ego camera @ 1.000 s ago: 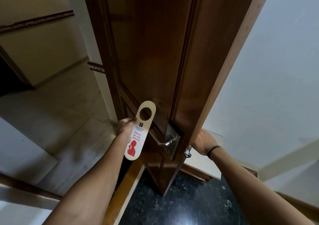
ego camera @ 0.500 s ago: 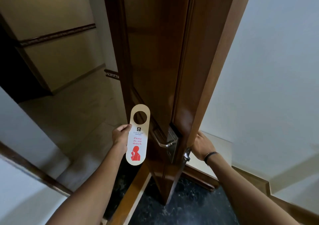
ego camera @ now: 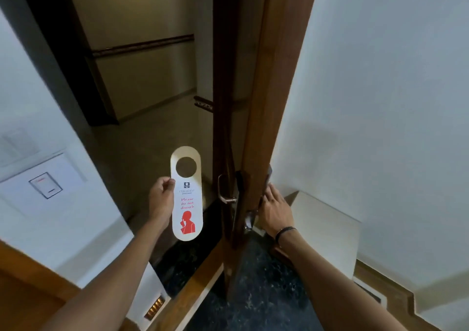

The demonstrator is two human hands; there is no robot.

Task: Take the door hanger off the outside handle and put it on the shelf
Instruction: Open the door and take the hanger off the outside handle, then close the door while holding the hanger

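Observation:
My left hand [ego camera: 160, 199] pinches the left edge of a white door hanger [ego camera: 187, 205] with red "Please do not disturb" print and a round hole at its top. The hanger stands upright in the air, free of the handle, a little left of the door. The outside handle [ego camera: 226, 198], a silver lever, sticks out from the dark wooden door [ego camera: 256, 81], which I see edge-on. My right hand [ego camera: 275, 210] grips the inside handle behind the door's edge. No shelf is in view.
A dim corridor with a beige floor [ego camera: 142, 140] lies beyond the doorway. A white wall with a card switch [ego camera: 45, 185] is at the left, another white wall [ego camera: 380, 102] at the right. Dark marble floor [ego camera: 253, 292] lies under the door.
The door has swung more edge-on and the view has turned left. My left hand has carried the hanger away from the handle and turned it upright. My right hand stays on the inside handle.

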